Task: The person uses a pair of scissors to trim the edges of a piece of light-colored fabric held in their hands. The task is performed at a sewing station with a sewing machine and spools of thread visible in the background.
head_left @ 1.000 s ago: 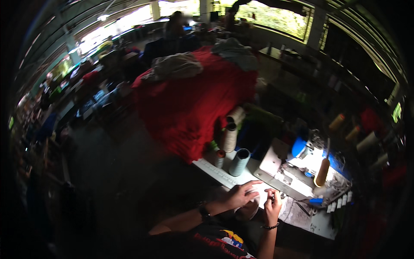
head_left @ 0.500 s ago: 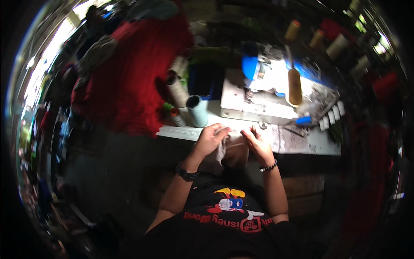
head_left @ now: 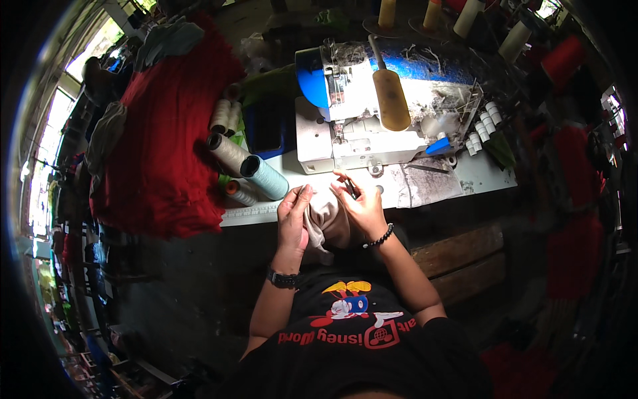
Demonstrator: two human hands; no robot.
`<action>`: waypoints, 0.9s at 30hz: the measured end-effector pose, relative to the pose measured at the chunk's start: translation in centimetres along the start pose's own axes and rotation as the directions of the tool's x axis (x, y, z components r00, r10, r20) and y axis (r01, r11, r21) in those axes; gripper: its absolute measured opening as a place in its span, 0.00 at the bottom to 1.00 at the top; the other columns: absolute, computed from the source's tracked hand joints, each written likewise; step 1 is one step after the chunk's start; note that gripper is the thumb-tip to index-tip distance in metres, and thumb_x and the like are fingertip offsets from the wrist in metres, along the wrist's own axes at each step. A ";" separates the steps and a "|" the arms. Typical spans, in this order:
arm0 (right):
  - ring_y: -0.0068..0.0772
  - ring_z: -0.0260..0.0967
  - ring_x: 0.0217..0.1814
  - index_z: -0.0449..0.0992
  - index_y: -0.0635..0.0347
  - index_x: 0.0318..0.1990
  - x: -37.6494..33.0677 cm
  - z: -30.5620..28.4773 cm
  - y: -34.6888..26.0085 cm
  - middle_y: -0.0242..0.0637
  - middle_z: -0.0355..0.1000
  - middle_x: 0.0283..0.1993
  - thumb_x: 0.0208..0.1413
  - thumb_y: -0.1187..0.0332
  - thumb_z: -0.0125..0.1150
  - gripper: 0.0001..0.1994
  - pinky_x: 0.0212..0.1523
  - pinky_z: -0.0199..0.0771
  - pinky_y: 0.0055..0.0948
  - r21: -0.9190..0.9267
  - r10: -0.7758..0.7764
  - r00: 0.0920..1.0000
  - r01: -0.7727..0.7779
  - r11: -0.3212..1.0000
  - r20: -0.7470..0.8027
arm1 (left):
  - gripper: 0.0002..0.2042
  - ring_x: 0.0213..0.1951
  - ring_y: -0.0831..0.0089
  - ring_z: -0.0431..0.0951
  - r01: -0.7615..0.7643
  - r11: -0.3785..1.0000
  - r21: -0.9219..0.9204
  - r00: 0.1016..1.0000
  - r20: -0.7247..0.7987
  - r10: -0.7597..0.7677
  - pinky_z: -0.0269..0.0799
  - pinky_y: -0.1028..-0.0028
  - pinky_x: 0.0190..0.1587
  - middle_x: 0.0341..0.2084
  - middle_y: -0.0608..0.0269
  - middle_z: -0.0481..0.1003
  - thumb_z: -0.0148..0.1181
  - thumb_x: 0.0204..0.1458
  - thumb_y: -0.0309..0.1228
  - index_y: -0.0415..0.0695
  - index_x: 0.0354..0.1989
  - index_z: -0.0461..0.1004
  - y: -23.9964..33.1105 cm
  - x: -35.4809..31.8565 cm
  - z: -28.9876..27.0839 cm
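A piece of beige cloth (head_left: 330, 225) hangs between my hands at the front edge of the sewing table. My left hand (head_left: 291, 218) is closed on its left side, thumb and fingers pinched together near the top. On the other side, my right hand (head_left: 364, 211) has its fingers curled around a small dark tool (head_left: 352, 189), whose exact kind is hard to make out. Its fingertips reach toward the cloth's upper edge. Just beyond both hands stands a white sewing machine (head_left: 362, 149), brightly lit around the needle area.
Thread cones, including a pale blue cone (head_left: 264, 178), lie left of the machine. A large heap of red fabric (head_left: 163, 139) fills the left side. A yellowish lamp (head_left: 391, 100) hangs over the machine. White spools (head_left: 484, 126) line its right, and a stained sheet (head_left: 428, 183) lies before it.
The view has shifted, so the machine and table sit further left. My hands have tilted the cloth, and the dark tool in my right hand shows more plainly.
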State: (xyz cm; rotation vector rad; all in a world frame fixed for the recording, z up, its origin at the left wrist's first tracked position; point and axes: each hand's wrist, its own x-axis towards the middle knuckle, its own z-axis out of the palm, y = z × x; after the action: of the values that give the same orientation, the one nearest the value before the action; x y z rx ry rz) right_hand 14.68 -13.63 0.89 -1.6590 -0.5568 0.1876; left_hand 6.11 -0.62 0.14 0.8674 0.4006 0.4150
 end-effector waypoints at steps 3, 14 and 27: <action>0.29 0.73 0.34 0.75 0.59 0.47 -0.3 -0.6 -2.2 0.37 0.75 0.38 0.47 0.79 0.59 0.17 0.37 0.72 0.25 -0.123 -0.249 0.967 0.254 0.959 0.053 | 0.06 0.37 0.82 0.73 -0.008 1.000 -0.023 1.000 0.014 0.008 0.67 0.82 0.43 0.33 0.66 0.75 0.56 0.57 0.27 0.37 0.39 0.73 -0.1 -0.1 -0.1; 0.26 0.73 0.30 0.74 0.68 0.36 0.1 -1.2 0.1 0.40 0.76 0.31 0.49 0.78 0.59 0.06 0.33 0.72 0.25 -0.088 -0.117 0.992 0.113 0.990 -0.050 | 0.07 0.36 0.84 0.72 -0.093 0.995 0.043 0.996 -0.016 0.093 0.67 0.84 0.43 0.34 0.68 0.75 0.56 0.57 0.27 0.37 0.40 0.73 0.4 -0.6 0.1; 0.45 0.73 0.30 0.71 0.67 0.51 -2.6 -0.1 -3.4 0.52 0.74 0.32 0.52 0.66 0.61 0.20 0.34 0.73 0.35 -0.239 -0.198 0.979 0.205 0.949 0.055 | 0.11 0.36 0.78 0.77 -0.058 0.997 0.047 0.998 0.018 0.057 0.73 0.80 0.42 0.35 0.61 0.76 0.58 0.50 0.17 0.38 0.43 0.70 0.8 -0.8 0.5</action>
State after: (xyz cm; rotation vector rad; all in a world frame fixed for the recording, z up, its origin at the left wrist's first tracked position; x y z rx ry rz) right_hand 11.63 -14.72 3.69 -1.8242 -0.7937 -0.0068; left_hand 5.48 -0.87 1.24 0.9294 0.3722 0.4528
